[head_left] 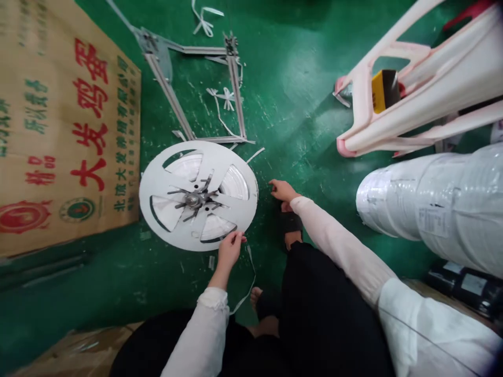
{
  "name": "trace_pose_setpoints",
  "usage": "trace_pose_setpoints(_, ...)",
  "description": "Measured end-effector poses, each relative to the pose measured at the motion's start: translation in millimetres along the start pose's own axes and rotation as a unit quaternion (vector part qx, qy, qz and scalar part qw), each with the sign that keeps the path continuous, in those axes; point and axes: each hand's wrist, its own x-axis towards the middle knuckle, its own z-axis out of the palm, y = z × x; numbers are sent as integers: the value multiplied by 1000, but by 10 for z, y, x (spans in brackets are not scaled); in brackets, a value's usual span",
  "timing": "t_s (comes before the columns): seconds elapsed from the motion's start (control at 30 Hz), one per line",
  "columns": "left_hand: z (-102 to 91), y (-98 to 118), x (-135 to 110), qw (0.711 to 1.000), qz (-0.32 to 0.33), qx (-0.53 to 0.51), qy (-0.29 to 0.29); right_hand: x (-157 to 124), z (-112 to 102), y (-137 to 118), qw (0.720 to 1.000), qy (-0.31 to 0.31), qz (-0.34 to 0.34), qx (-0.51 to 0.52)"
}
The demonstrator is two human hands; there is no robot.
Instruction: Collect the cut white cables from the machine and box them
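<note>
Your left hand (230,252) pinches together at the rim of the white reel (226,204)—whether on rim or loose strip (255,273) is unclear—while your right hand (283,191) hangs slack, apparently empty. The reel lies face-up beside the carton (58,120); handling it seems the step, the next move calling for an untangled strip.

Down on the green floor (314,173), which is flecked with pale scuffs, I see a plain off-white reel (231,208) with a dark grey hub (195,200) and a thin white strip (254,269). The frame (170,94) looks silver-grey to me. My view also takes in a tan carton (58,133) printed in red and green, pale pink plastic furniture (418,107), a yellow-and-black box (378,93), whitish rolls (404,196), white sleeves (334,238) and solid black trousers (330,303).
</note>
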Motion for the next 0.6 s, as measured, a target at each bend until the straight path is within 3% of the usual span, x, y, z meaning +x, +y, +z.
trace_pose_setpoints(0.17,-6,60,-44,998,-1,63,16,15,319,-132,996,-10,-29,82)
trace_pose_setpoints(0.23,2,60,-64,996,2,78,29,25,437,-196,987,-7,-20,161)
trace_pose_setpoints(0.37,31,15,-77,996,0,65,57,72,648,-359,916,-31,7,401)
trace_pose_setpoints(0.47,40,-26,-53,996,-13,59,72,39,747,-500,880,-52,10,471)
trace_pose_setpoints(0.6,23,-77,-5,995,-24,60,78,-199,878,-715,911,-20,-10,411)
